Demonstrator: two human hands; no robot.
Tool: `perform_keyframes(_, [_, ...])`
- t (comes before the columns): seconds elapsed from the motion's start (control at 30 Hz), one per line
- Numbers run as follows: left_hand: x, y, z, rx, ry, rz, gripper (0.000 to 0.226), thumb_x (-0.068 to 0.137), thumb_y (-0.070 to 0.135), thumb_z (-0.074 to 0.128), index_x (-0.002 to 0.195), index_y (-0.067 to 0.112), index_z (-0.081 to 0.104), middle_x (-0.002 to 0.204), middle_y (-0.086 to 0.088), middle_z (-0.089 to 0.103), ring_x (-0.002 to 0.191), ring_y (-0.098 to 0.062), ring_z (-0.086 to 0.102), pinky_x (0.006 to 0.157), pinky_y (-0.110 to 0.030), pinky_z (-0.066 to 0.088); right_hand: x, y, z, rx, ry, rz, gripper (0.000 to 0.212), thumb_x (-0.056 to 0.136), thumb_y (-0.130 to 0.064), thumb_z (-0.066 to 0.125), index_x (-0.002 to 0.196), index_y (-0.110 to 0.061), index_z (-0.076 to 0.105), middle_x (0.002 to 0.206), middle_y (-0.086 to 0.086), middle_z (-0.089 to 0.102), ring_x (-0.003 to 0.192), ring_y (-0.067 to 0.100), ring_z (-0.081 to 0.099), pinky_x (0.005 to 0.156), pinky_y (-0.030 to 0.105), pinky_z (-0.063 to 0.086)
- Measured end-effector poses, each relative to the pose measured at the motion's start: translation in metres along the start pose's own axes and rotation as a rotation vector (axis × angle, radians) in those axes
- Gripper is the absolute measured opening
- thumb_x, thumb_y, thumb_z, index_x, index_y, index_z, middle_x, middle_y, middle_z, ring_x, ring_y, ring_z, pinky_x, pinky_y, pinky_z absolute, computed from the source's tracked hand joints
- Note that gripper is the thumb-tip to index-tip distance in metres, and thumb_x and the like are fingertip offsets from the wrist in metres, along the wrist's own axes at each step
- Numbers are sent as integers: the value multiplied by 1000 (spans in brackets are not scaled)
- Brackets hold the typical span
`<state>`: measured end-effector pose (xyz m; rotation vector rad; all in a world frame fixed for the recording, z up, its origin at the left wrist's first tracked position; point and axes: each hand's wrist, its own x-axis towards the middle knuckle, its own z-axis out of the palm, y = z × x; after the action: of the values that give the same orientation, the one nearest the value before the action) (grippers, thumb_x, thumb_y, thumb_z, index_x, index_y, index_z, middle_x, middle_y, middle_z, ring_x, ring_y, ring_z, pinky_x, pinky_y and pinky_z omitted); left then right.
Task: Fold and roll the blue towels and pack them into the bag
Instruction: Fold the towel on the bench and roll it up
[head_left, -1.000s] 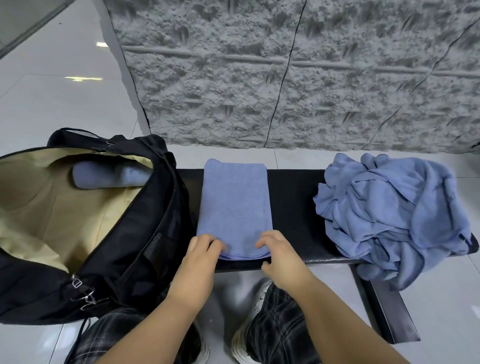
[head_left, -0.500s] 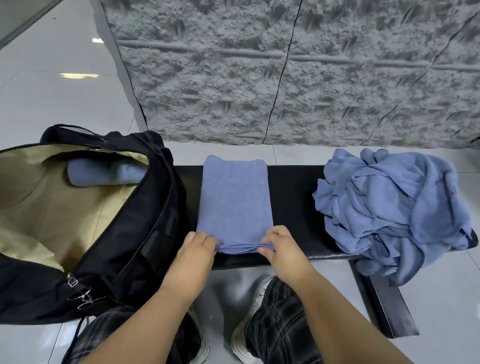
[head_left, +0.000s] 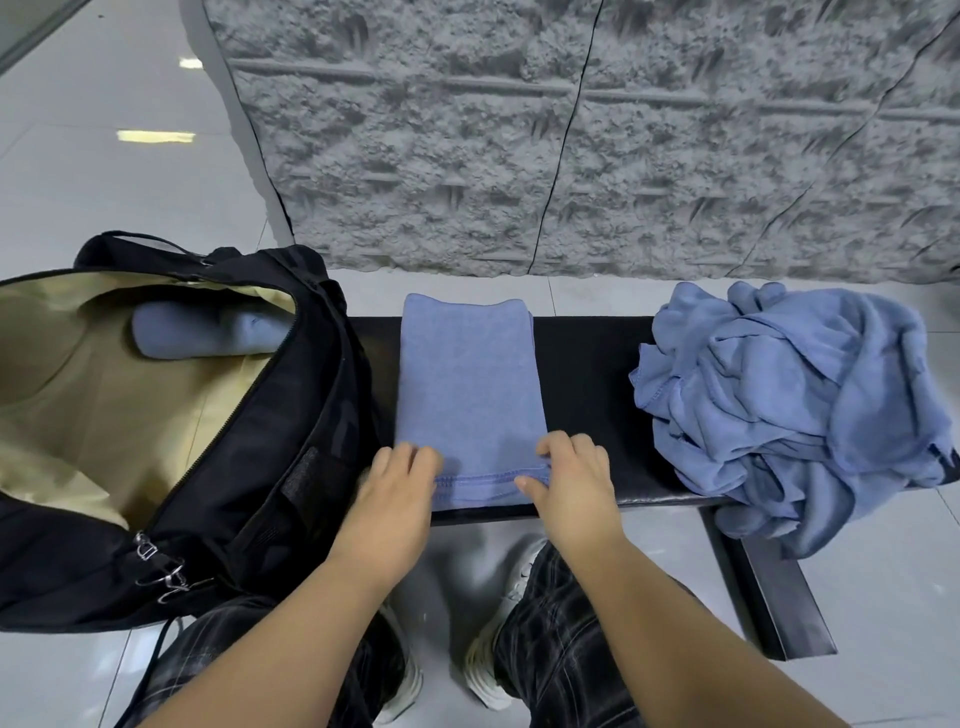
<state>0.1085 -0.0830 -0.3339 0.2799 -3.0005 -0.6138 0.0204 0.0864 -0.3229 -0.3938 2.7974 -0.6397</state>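
One rolled blue towel (head_left: 202, 332) already lies inside the open black bag (head_left: 249, 457), while a folded blue towel (head_left: 467, 384) rests flat on the black bench (head_left: 587, 374), its roll only just starting. A heap of unfolded blue towels (head_left: 789, 395) (number unclear) waits at the bench's right end. The left hand (head_left: 395, 493) and right hand (head_left: 576, 483), fingers curled, each pinch a near corner of the towel's hem, forearms angled inward over the knees.
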Motion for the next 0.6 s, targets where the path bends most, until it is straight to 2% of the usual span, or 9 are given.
perform_keyframes(0.03, [1, -1, 2, 51, 57, 65, 32, 69, -5, 50, 85, 22, 41, 83, 1, 46, 74, -21, 37, 59, -31, 36, -1, -3, 1, 1, 33, -61, 17, 89, -17, 60, 103, -15, 51, 104, -2, 40, 93, 15, 36, 76, 30, 41])
perform_keyframes(0.1, [1, -1, 6, 175, 104, 193, 24, 61, 1, 43, 76, 19, 48, 78, -1, 50, 73, -21, 36, 59, -32, 36, -1, -9, 3, 54, -41, -84, 10, 85, -6, 54, 93, -14, 54, 96, 3, 42, 84, 20, 41, 69, 34, 39])
perform_keyframes(0.2, [-4, 3, 14, 286, 87, 265, 19, 62, 7, 41, 69, 16, 56, 75, -1, 52, 74, -22, 38, 63, -31, 30, -1, -18, 9, -132, -197, -129, 24, 81, 6, 51, 100, -5, 62, 101, 10, 50, 93, 24, 50, 75, 31, 44])
perform_keyframes(0.3, [-7, 5, 20, 295, 90, 205, 18, 65, 11, 40, 72, 13, 56, 75, -2, 52, 72, -23, 43, 65, -32, 28, -6, -16, 16, -99, -42, -221, 23, 56, 16, 69, 70, -2, 64, 77, 9, 59, 73, 26, 59, 52, 24, 42])
perform_keyframes(0.33, [-7, 4, 22, 299, 106, 204, 14, 64, 11, 47, 75, 13, 57, 76, -2, 52, 72, -23, 45, 66, -31, 29, -9, -17, 16, -105, -13, -242, 21, 57, 13, 70, 70, -3, 64, 77, 9, 60, 75, 26, 59, 55, 23, 42])
perform_keyframes(0.4, [-7, 1, 23, 282, 124, 213, 24, 61, 6, 61, 84, 14, 56, 81, -2, 53, 74, -22, 49, 69, -31, 35, -14, -17, 14, -137, -10, -270, 18, 76, 0, 60, 93, -4, 64, 98, 7, 60, 97, 25, 55, 77, 25, 43])
perform_keyframes(0.47, [-8, -1, 24, 250, 134, 223, 34, 61, 1, 52, 90, 17, 48, 84, 0, 52, 76, -20, 47, 69, -29, 39, -15, -13, 10, -153, -51, -298, 25, 85, -12, 57, 110, -10, 58, 112, 2, 55, 108, 20, 49, 91, 22, 35])
perform_keyframes(0.53, [-7, -1, 24, 242, 139, 221, 32, 63, 4, 37, 91, 18, 44, 85, 1, 51, 77, -19, 44, 71, -28, 35, -12, -10, 7, -137, -62, -310, 28, 86, -16, 61, 114, -14, 56, 115, -1, 53, 109, 18, 49, 90, 21, 34])
perform_keyframes(0.6, [-6, 1, 25, 245, 144, 222, 33, 66, 6, 29, 92, 18, 44, 86, 0, 52, 78, -19, 44, 72, -30, 32, -11, -10, 6, -114, -74, -296, 27, 86, -14, 62, 113, -15, 56, 115, -2, 54, 107, 17, 49, 80, 21, 34])
